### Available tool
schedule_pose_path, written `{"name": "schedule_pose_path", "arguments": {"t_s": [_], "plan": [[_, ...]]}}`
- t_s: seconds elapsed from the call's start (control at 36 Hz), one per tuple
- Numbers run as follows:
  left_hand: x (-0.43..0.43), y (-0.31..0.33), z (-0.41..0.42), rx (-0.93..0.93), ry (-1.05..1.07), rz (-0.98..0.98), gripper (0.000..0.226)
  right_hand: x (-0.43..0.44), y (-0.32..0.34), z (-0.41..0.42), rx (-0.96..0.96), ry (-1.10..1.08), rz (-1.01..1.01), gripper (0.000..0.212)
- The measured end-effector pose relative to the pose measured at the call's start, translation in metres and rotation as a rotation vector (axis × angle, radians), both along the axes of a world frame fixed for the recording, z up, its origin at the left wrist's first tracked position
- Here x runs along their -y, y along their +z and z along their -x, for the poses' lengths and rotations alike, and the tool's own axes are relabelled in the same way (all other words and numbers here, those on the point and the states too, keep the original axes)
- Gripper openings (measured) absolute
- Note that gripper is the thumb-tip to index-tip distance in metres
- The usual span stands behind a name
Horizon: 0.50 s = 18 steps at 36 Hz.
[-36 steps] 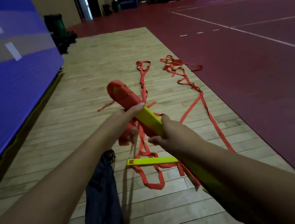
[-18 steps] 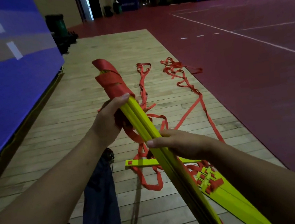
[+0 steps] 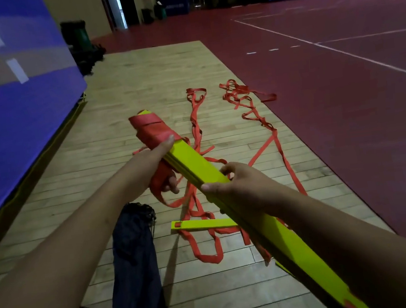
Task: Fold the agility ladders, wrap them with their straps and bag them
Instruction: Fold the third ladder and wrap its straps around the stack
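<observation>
My left hand [image 3: 154, 163] grips the stacked yellow rungs [image 3: 193, 164] just below the red strap [image 3: 151, 129] wound round their far end, my right hand [image 3: 239, 187] curled round them nearer me, their long axis slanting from near right to far left.

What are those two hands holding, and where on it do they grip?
Both hold the bundle of yellow ladder rungs. The left hand grips it beside the red strap wrapped round its far end; the right hand grips its middle.
</observation>
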<state>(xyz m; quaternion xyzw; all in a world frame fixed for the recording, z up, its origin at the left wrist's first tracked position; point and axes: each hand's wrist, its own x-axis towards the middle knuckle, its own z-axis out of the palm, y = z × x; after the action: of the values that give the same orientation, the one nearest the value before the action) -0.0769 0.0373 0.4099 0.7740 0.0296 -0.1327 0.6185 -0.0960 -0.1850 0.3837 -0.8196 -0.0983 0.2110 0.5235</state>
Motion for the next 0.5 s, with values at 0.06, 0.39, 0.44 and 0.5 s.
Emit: {"name": "schedule_pose_path", "arguments": {"t_s": [0.06,0.39,0.44,0.5], "plan": [[0.001,0.0,-0.001,0.003,-0.033,0.063,0.062,0.001,-0.001,-0.001,0.023,0.034,0.05,0.046],[-0.01,0.002,-0.002,0.226,-0.158,-0.057,0.109,-0.01,-0.002,0.009,0.13,0.049,-0.184,0.038],[-0.009,0.003,0.0,0.093,-0.162,-0.192,0.1,-0.013,-0.004,0.007,0.171,0.0,-0.131,0.038],[-0.004,0.003,0.004,0.001,-0.179,-0.307,0.086,-0.015,-0.008,0.005,0.249,-0.062,-0.001,0.039]]}}
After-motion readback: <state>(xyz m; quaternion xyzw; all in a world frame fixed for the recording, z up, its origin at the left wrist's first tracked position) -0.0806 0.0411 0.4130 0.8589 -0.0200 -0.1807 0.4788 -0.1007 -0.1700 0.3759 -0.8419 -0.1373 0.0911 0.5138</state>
